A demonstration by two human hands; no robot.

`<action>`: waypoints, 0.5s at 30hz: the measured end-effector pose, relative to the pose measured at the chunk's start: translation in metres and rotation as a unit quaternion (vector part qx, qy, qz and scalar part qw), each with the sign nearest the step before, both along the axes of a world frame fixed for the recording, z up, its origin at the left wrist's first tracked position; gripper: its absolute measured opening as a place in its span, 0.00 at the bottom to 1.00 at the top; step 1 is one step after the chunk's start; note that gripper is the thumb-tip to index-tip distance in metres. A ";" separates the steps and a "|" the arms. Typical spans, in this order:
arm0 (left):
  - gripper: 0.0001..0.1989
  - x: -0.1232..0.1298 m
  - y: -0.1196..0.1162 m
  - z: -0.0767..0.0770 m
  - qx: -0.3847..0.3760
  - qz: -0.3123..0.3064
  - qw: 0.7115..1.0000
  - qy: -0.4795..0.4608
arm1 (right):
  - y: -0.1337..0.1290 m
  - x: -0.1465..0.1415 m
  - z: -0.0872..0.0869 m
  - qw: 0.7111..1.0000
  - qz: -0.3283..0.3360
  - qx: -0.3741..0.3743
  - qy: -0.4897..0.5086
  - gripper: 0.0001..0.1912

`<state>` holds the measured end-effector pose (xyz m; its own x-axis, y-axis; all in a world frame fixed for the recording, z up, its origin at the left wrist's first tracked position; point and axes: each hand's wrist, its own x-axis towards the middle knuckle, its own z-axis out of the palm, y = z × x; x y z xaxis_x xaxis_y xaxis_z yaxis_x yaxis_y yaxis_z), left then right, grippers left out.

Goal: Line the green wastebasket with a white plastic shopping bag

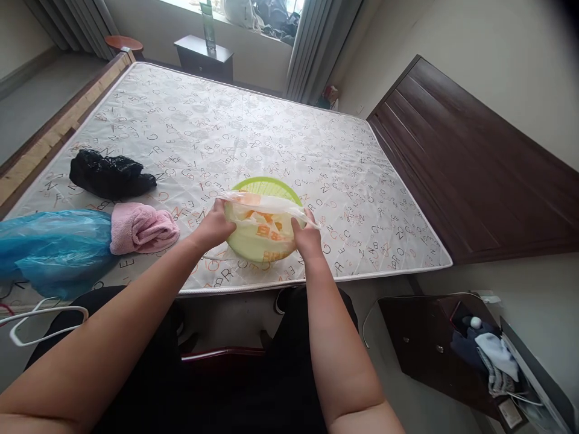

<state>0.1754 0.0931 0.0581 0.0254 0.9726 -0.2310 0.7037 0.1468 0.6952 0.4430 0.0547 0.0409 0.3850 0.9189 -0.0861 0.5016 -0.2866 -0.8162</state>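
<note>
My left hand (215, 226) and my right hand (308, 235) grip opposite sides of a white plastic bag (271, 208) with orange printing. The bag is stretched between them, above a round lime-green basin (266, 182) on the mattress. Through the thin plastic the basin's pale green inside shows. Fingers of both hands are closed on the bag's edge, with the thumbs toward me. To the left lie a rolled pink towel (142, 228), a blue plastic bag (67, 241) and a crumpled black plastic bag (108, 175).
The patterned mattress (316, 150) meets a dark wooden headboard (474, 163) on the right. A nightstand (420, 337) with clothes (495, 355) is at the lower right. White wire hangers (45, 319) are at the lower left. A bottle (208, 27) stands on the far cabinet (203, 57).
</note>
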 end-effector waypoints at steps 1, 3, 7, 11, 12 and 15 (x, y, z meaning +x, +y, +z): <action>0.35 -0.001 -0.003 0.002 0.003 -0.035 0.999 0.009 | 0.001 0.001 -0.002 1.000 0.000 0.009 -0.015 0.33; 0.35 -0.004 -0.007 0.004 0.009 -0.100 0.995 0.022 | 0.003 0.004 -0.004 0.999 0.003 0.028 -0.024 0.32; 0.40 -0.013 -0.011 0.007 -0.013 -0.151 0.988 0.025 | 0.001 0.004 -0.003 0.997 0.060 0.030 0.025 0.30; 0.37 -0.021 -0.007 0.007 -0.044 -0.150 0.986 -0.048 | -0.003 0.002 0.002 0.997 0.048 0.065 0.015 0.21; 0.36 -0.022 -0.006 0.007 -0.045 -0.137 0.988 -0.062 | -0.003 0.002 0.003 0.997 0.037 0.065 0.002 0.22; 0.38 -0.021 -0.006 0.005 -0.041 -0.082 0.995 -0.036 | -0.002 0.001 0.005 0.999 0.014 0.048 -0.009 0.23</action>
